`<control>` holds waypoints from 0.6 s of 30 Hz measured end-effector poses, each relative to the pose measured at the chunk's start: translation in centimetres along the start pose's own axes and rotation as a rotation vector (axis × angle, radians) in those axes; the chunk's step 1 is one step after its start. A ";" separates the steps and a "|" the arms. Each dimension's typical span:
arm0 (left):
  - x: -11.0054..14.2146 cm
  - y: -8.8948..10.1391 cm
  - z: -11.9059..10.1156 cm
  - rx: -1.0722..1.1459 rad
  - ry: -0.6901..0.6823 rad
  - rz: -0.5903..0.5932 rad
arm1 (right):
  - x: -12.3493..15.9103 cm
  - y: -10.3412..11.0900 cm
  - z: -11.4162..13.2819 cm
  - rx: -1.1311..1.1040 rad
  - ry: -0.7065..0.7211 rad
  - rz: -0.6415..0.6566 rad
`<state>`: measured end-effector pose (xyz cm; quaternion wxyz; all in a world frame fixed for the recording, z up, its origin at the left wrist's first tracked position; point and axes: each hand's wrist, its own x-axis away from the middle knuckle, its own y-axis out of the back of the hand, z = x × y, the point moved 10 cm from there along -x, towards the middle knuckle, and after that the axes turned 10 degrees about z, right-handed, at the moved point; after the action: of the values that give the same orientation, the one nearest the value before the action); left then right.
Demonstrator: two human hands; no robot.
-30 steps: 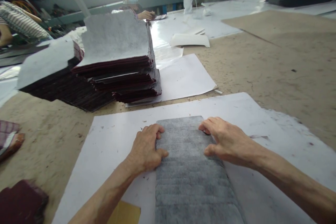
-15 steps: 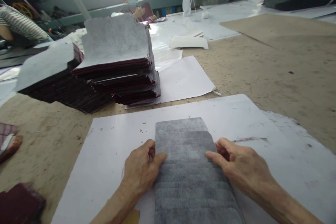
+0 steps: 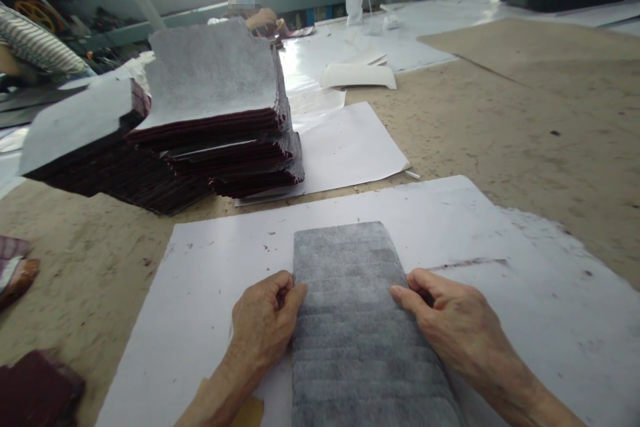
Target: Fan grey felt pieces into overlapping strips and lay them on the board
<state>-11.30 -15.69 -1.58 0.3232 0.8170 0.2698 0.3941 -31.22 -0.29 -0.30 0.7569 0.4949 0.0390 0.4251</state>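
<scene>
In front of me, a row of overlapping grey fabric-like sheets [image 3: 360,340] lies on a large white paper [image 3: 210,280], each sheet set a little below the one above. My left hand [image 3: 265,320] pinches the left edge near the upper sheets, thumb on top and fingers curled at the side. Across from it, my right hand [image 3: 450,307] grips the right edge in the same way, its thumb resting on the grey surface. The undersides of the sheets are hidden.
Stacks of dark red and grey sheets [image 3: 215,127] stand at the back left. A dark red piece [image 3: 40,387] lies at the lower left. Beyond sit a curved white piece [image 3: 357,76] and brown paper [image 3: 530,53]. A masked person [image 3: 250,17] works at the far side.
My left thumb has slid back toward the left edge of the sheets. The right hand keeps nearly the same place. The view has shifted slightly.
</scene>
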 end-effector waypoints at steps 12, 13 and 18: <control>-0.1 -0.1 0.1 -0.016 0.024 0.001 | -0.3 -0.1 -0.8 0.005 -0.094 0.019; -0.2 -0.1 0.1 -0.026 0.031 0.001 | -0.2 -0.1 -0.8 0.013 -0.101 0.018; 0.0 0.1 -0.1 -0.066 0.041 -0.010 | -0.2 0.1 -0.5 0.064 -0.099 0.008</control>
<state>-11.42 -15.75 -1.46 0.3462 0.7964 0.2673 0.4176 -31.62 -0.08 -0.57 0.7398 0.5396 0.0130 0.4017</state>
